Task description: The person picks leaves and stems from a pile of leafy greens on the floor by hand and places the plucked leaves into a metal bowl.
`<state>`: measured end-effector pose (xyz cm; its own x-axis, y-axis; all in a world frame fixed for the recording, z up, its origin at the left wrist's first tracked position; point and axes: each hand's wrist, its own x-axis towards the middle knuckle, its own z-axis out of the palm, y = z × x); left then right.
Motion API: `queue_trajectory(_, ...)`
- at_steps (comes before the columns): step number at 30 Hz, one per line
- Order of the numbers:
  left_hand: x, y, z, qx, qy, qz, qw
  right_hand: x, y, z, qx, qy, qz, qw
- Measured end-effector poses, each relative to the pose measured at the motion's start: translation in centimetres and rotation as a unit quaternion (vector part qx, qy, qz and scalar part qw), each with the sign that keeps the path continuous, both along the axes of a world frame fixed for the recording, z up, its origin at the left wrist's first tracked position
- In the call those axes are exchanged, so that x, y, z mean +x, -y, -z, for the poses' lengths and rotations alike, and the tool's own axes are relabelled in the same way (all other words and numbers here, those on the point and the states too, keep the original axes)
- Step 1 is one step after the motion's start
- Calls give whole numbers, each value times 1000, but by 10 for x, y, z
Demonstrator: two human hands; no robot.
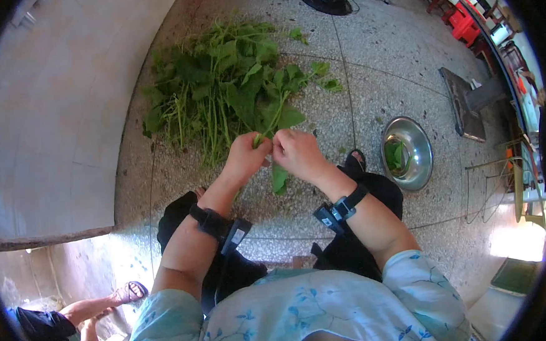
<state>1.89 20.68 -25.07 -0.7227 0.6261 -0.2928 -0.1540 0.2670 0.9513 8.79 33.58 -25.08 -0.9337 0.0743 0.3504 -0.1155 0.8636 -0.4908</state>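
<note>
A leafy green stem (275,115) is pinched between my two hands, which meet in front of me. My left hand (247,157) is closed around the stem, its fingers curled. Right beside it, my right hand (298,152) is closed with the fingertips pressed together on the same stem. One leaf (280,178) hangs below the hands. Just beyond lies a large pile of leafy greens (217,80) on the floor, long stems pointing toward me. The exact grip of the fingertips is partly hidden.
To the right, a steel bowl (423,155) on the speckled floor holds a few leaves (395,155). A black stand base (326,2) is at the far side, and a metal base plate (460,106) stands farther right. Another person's sandalled foot (130,292) is at lower left.
</note>
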Motion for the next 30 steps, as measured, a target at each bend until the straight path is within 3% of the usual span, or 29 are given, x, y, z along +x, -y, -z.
queue_trajectory(7, 1, -1, 1, -12, -6, -11, 1000, -1, -2, 0, -28, 6, -14, 999)
queue_trajectory(24, -1, 1, -5, 30, 244, -98, 964, 0, -7, -3, -85, -20, -13, 996)
queue_trajectory(30, -4, 4, -9, 74, 261, -111, 956, 0, -11, -5, -91, -30, 7, 995)
